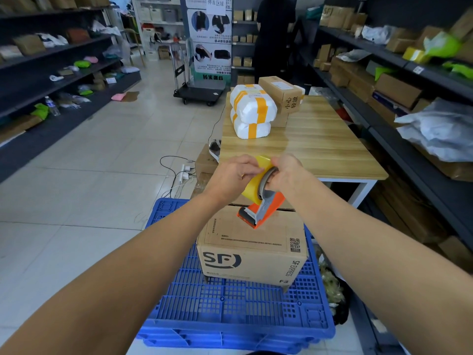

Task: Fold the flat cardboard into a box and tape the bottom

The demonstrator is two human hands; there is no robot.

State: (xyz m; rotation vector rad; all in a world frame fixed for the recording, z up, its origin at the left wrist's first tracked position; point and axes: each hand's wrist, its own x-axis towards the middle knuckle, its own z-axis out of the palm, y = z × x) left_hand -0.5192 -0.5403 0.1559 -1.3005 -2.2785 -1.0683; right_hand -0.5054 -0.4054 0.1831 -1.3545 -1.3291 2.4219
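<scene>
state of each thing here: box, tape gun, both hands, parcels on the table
cardboard box: folded up, top flaps shut, standing on the blue pallet
tape dispenser: held over the box, tape roll loaded
left hand: pinching the tape roll
right hand: gripping the tape dispenser
white parcels: stacked two high on the table, taped shut

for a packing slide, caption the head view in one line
Over a cardboard box on a blue pallet, the left hand pinches the yellow tape roll, the right hand grips the orange dispenser.
</scene>
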